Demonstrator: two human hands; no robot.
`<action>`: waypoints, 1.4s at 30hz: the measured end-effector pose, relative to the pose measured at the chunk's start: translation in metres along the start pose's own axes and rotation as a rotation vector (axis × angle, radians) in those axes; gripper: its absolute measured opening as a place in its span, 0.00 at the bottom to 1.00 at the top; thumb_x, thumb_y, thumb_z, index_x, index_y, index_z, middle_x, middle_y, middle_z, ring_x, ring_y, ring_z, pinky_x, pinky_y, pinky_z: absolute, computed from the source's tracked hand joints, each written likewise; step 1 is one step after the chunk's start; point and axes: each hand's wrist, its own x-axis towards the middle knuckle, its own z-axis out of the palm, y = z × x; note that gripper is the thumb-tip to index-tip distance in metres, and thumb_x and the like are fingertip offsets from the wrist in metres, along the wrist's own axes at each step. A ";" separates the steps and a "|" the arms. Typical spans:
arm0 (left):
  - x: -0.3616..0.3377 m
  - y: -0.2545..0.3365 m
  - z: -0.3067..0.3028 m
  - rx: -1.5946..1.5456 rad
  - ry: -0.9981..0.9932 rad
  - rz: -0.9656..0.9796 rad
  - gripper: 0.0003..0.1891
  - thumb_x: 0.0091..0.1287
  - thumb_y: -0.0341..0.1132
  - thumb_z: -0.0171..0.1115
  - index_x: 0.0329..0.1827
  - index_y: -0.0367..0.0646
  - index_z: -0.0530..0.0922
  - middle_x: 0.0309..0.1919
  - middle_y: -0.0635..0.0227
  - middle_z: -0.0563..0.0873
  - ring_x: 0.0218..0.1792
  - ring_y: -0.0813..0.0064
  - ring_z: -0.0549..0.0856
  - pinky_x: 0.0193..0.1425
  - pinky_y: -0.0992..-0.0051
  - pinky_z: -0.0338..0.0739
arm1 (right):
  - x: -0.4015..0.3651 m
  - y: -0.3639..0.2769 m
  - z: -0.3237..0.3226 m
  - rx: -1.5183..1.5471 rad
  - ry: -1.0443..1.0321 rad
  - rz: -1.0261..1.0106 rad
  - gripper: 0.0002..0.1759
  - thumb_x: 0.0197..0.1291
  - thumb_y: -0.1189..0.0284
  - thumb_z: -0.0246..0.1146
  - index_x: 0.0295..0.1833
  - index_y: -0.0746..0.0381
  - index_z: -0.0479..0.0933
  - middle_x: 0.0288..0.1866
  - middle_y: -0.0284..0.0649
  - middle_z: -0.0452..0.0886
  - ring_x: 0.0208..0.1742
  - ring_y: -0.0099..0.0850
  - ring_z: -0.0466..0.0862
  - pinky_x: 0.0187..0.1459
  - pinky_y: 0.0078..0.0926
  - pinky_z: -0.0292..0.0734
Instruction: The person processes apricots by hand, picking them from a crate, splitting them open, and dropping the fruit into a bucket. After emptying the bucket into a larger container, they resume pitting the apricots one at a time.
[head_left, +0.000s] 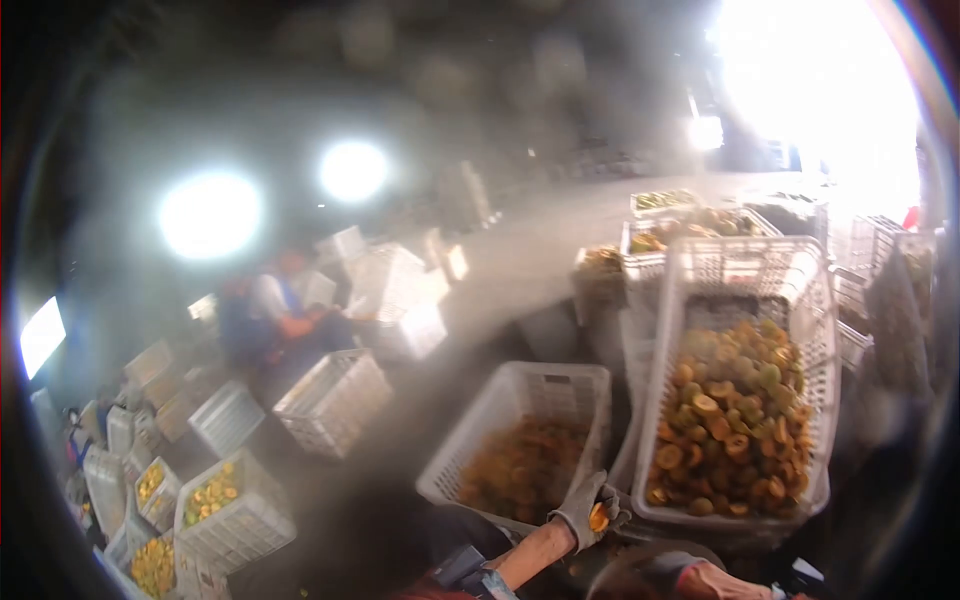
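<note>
My left hand (583,512), in a grey glove, is closed around an orange piece of fruit (599,517). It is over the near right corner of a white crate (560,375) with brownish-orange fruit pieces (525,465) in it. To its right stands a tilted white crate (745,255) holding many cut fruit halves (730,420), orange inside with greenish-brown skins. My right hand (655,572) is at the bottom edge; a dark, blurred rounded shape lies at the end of that forearm, and its fingers cannot be made out.
A person (285,310) sits at left among white crates (335,400). More crates of yellow-green fruit (212,492) stand at lower left. Behind the tilted crate are further filled crates (700,225). Bright light comes from the upper right, and haze blurs the background.
</note>
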 end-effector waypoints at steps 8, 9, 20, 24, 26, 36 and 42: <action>0.038 0.038 -0.067 1.127 0.848 0.308 0.22 0.68 0.51 0.52 0.50 0.40 0.77 0.44 0.49 0.83 0.49 0.47 0.81 0.53 0.57 0.73 | 0.009 0.075 -0.089 -0.268 1.083 0.178 0.05 0.48 0.79 0.63 0.34 0.65 0.80 0.30 0.49 0.83 0.30 0.39 0.84 0.30 0.31 0.76; 0.034 0.043 -0.061 1.105 0.783 0.320 0.21 0.68 0.50 0.51 0.51 0.41 0.76 0.46 0.50 0.83 0.50 0.47 0.80 0.54 0.57 0.72 | 0.011 0.072 -0.102 -0.295 1.143 0.207 0.04 0.48 0.79 0.61 0.33 0.65 0.77 0.31 0.52 0.81 0.34 0.49 0.82 0.32 0.37 0.76; 0.044 -0.027 -0.035 0.355 0.396 0.102 0.21 0.69 0.48 0.56 0.54 0.40 0.77 0.35 0.62 0.85 0.33 0.73 0.85 0.38 0.76 0.75 | 0.099 0.125 -0.124 -0.686 1.282 0.581 0.09 0.54 0.74 0.62 0.42 0.63 0.75 0.35 0.48 0.80 0.36 0.47 0.83 0.35 0.41 0.77; 0.054 -0.038 -0.048 0.645 0.249 0.064 0.20 0.69 0.46 0.55 0.55 0.40 0.78 0.41 0.61 0.87 0.37 0.72 0.86 0.41 0.75 0.77 | 0.099 0.142 -0.136 -0.775 1.226 0.741 0.06 0.54 0.73 0.62 0.37 0.62 0.78 0.33 0.47 0.81 0.33 0.45 0.84 0.32 0.38 0.78; 0.051 -0.030 -0.042 0.640 0.232 0.094 0.20 0.69 0.45 0.55 0.56 0.41 0.78 0.42 0.60 0.87 0.38 0.70 0.86 0.43 0.74 0.78 | 0.091 0.142 -0.145 -0.835 1.227 0.669 0.05 0.54 0.73 0.62 0.36 0.62 0.79 0.32 0.48 0.82 0.32 0.46 0.85 0.31 0.37 0.78; 0.035 0.032 -0.005 -0.650 -0.024 -0.093 0.18 0.72 0.47 0.53 0.50 0.39 0.76 0.42 0.61 0.83 0.44 0.65 0.84 0.50 0.64 0.82 | 0.086 -0.041 -0.077 -0.097 1.115 -0.109 0.14 0.47 0.80 0.64 0.42 0.61 0.80 0.37 0.46 0.83 0.37 0.42 0.85 0.37 0.33 0.78; 0.023 -0.006 -0.026 -0.848 0.058 -0.212 0.19 0.75 0.50 0.45 0.56 0.48 0.74 0.49 0.66 0.81 0.52 0.73 0.80 0.58 0.71 0.76 | 0.104 -0.048 -0.018 -0.065 1.084 0.086 0.18 0.50 0.78 0.62 0.49 0.58 0.77 0.50 0.42 0.80 0.46 0.45 0.83 0.44 0.37 0.79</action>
